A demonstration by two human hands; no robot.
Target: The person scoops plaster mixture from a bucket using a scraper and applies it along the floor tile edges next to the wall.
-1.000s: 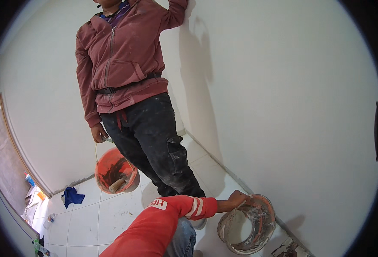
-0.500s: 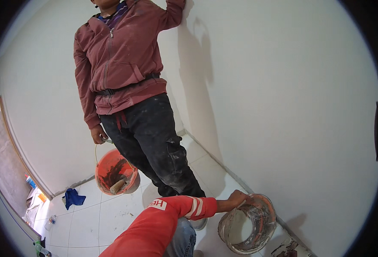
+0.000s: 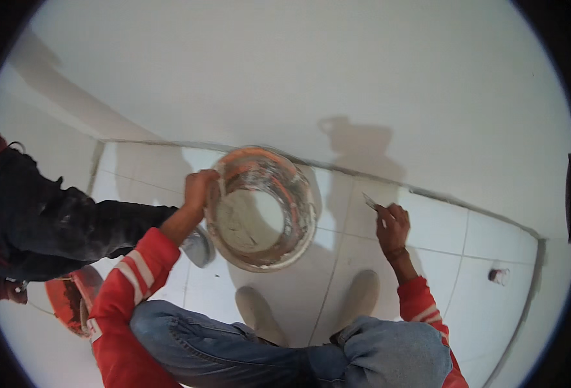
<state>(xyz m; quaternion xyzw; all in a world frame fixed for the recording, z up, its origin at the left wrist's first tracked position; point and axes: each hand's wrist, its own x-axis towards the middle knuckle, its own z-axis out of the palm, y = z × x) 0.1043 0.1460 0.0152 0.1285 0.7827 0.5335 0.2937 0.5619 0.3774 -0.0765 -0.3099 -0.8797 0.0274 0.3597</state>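
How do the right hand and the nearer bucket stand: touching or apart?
Apart. The head view shows floor tiles between the right hand and the nearer bucket.

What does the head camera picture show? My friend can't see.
A person's left hand grips a smeared bucket near a white wall; the right hand holds a thin object. Another person's dark trousers and an orange bucket appear at left.

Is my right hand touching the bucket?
No, your right hand is clearly apart from the bucket, holding a small thin tool.
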